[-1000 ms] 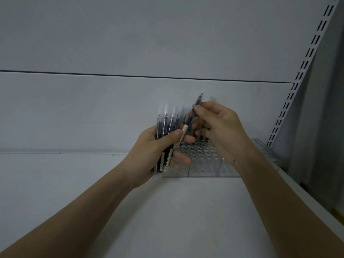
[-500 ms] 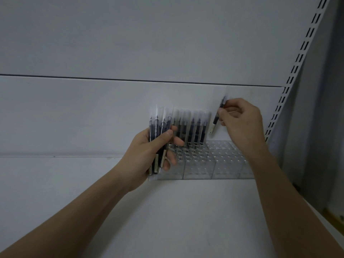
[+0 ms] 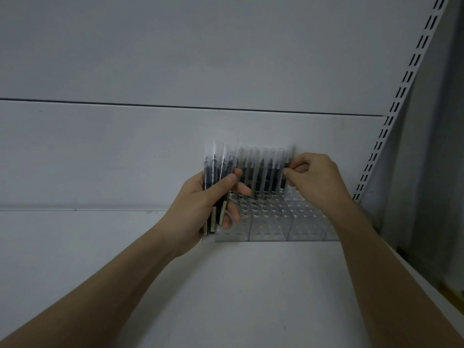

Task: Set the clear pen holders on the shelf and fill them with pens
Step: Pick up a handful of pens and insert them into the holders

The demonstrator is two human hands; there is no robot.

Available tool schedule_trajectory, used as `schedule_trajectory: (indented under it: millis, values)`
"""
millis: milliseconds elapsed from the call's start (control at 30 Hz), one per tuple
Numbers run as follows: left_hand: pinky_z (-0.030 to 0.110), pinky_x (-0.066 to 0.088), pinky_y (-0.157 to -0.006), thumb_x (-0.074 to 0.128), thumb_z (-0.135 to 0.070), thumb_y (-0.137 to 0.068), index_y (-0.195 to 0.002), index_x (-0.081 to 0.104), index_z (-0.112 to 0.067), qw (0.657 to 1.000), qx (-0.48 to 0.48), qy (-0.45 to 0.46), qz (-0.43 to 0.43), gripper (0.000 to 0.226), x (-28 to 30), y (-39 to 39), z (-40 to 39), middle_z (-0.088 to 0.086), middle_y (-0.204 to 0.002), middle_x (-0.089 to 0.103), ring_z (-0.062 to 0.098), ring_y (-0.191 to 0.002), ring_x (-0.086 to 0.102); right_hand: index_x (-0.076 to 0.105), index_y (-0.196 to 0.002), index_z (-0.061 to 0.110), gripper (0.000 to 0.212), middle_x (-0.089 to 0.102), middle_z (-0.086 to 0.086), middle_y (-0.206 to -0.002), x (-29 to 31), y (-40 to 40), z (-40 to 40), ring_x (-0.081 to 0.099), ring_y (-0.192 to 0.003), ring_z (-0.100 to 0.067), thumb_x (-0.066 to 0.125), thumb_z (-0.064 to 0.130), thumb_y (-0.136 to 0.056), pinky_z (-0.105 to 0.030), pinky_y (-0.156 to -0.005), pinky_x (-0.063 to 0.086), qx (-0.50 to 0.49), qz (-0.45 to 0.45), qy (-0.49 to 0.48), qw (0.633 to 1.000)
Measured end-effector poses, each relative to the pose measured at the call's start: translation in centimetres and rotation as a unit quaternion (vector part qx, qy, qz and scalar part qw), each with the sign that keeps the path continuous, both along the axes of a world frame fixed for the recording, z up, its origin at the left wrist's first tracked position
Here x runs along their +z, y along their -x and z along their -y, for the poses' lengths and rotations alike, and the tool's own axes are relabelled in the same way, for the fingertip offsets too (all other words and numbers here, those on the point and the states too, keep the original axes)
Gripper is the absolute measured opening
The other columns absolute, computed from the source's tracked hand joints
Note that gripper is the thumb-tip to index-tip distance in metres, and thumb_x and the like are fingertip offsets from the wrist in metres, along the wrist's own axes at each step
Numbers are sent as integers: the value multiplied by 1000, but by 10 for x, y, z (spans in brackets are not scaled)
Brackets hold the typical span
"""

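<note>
Clear pen holders (image 3: 271,228) with round holes stand side by side on the white shelf (image 3: 238,285), against its back wall. Several dark pens in clear sleeves (image 3: 261,172) stand upright in the back row. My left hand (image 3: 200,207) grips a bundle of the same pens (image 3: 213,177), held upright at the holders' left end. My right hand (image 3: 316,179) pinches one pen (image 3: 286,169) at the right end of the standing row, its lower end at the holes; whether it is seated I cannot tell.
A grey back panel (image 3: 175,151) rises behind the holders. A slotted shelving upright (image 3: 391,116) runs diagonally at the right. The shelf's front right edge (image 3: 426,280) drops off beyond my right forearm.
My right hand drew one pen from the bundle, carried it rightwards and brought it down to the right end of the standing row. My left hand kept its bundle.
</note>
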State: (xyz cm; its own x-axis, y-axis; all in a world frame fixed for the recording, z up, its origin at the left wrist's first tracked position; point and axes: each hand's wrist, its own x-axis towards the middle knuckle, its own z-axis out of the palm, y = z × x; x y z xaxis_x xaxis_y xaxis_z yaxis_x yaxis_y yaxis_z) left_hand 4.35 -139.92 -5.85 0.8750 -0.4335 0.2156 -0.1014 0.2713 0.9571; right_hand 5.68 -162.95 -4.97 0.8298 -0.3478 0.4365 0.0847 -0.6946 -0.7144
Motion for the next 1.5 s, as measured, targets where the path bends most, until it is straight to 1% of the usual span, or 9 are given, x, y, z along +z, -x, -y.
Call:
schedule_trajectory:
  millis: [233, 367, 467, 600, 733, 900, 1033, 1200, 1500]
  values:
    - [26, 44, -43, 52, -19, -99, -121, 57, -6, 1000, -6, -9, 2, 26, -1, 1, 0, 8, -91, 72, 19, -52, 59, 68, -84, 15, 6, 69, -2, -76, -2, 1, -2, 65, -69, -15, 71, 16, -89, -19, -57, 43, -6, -73, 34, 997]
    - [26, 44, -43, 51, -19, -100, -122, 56, -5, 1000, -9, -10, 2, 27, -1, 1, 0, 8, -92, 72, 19, -52, 59, 68, -91, 14, 6, 67, 0, -81, -1, 2, -1, 64, -77, -16, 72, 18, -88, -26, -70, 49, -10, -94, 50, 994]
    - [26, 45, -43, 52, -19, -99, -123, 55, -5, 1000, -10, -10, 3, 27, 0, 1, 0, 9, -95, 72, 20, -53, 59, 65, -94, 16, 3, 67, -1, -85, 3, 3, -1, 65, -78, -19, 66, 15, -92, -30, -72, 52, -32, -25, 37, 999]
    - [26, 45, -44, 51, -20, -99, -119, 56, -7, 1000, -11, -13, 9, 23, 0, 1, -1, 8, -97, 74, 20, -53, 60, 64, -95, 17, 10, 65, -4, -86, 12, 7, -14, 65, -75, -20, 59, 9, -95, -30, -68, 56, 12, 93, -44, 995]
    - [26, 45, -44, 52, -20, -99, -119, 57, -8, 1000, -13, -19, 17, 24, 0, 2, 0, 9, -100, 74, 19, -53, 60, 68, -97, 15, 10, 71, -2, -84, 15, 15, -41, 63, -62, -13, 59, 18, -98, -24, -59, 54, 154, 24, -141, 978]
    - [25, 46, -43, 55, -21, -95, -116, 60, -6, 1000, -19, -17, 18, 26, -2, 1, 1, 11, -95, 73, 20, -52, 60, 70, -97, 16, 16, 68, 2, -69, 9, 20, -64, 61, -64, -9, 60, 29, -97, -24, -63, 51, 280, -40, -196, 939]
    - [26, 47, -44, 58, -20, -93, -110, 61, -6, 999, -21, -18, 20, 22, -2, 0, 0, 11, -93, 72, 21, -53, 61, 71, -95, 19, 13, 68, -21, -84, 4, 20, -70, 61, -72, -13, 67, 31, -92, -28, -71, 53, 293, -29, -200, 934]
    - [28, 52, -49, 53, -19, -99, -120, 60, -10, 999, -22, -36, 25, 24, -2, 2, 0, 13, -99, 73, 24, -56, 64, 71, -95, 16, 12, 70, -6, -82, 5, 16, -65, 64, -71, -13, 67, 27, -93, -28, -68, 52, 285, -9, -248, 926]
    - [27, 51, -46, 50, -17, -101, -123, 59, -13, 998, -35, -53, 21, 24, -1, 5, 1, 11, -103, 74, 26, -55, 65, 68, -94, 9, 11, 68, -4, -75, 9, 16, -60, 61, -65, -16, 61, 18, -97, -28, -57, 49, 285, 13, -309, 907]
